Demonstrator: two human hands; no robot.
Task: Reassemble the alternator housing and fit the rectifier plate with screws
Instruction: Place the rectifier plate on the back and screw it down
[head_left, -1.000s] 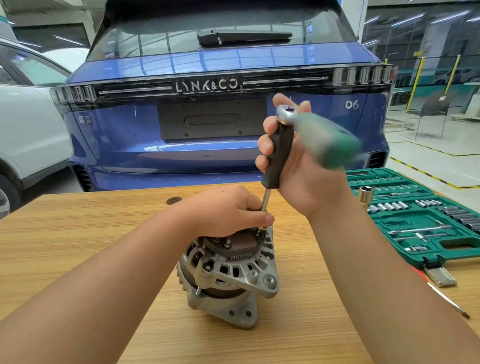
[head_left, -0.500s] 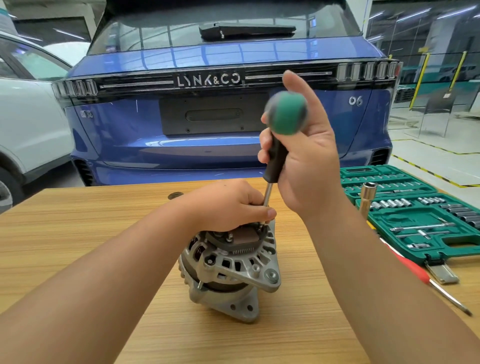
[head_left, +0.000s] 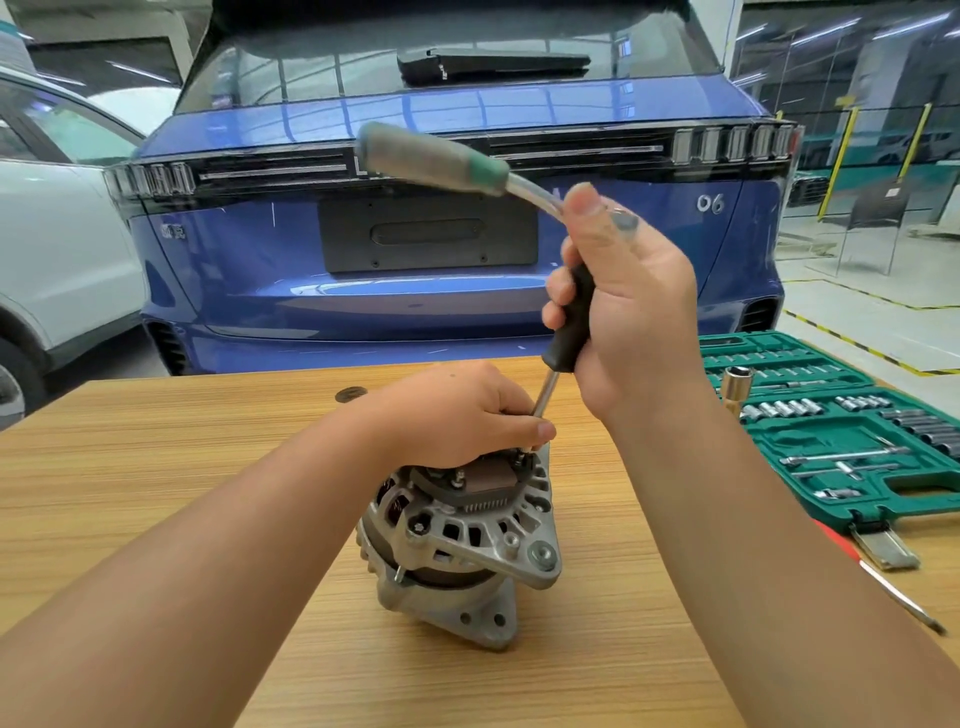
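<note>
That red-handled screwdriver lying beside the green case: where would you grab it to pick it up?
By the red handle, coming down from above with fingers across it. The screwdriver lies flat on the table, handle toward the green socket case, thin shaft pointing to the table edge. The handle is thicker, though the arm partly hides it.

head-worn view, forward-down, close over table (head_left: 156, 467)

Left hand (head_left: 462, 415) low, palm down, fingers curled, thumb extended. Right hand (head_left: 628, 306) raised above it, fingers wrapped tight, forearm angled up from lower right.
</note>
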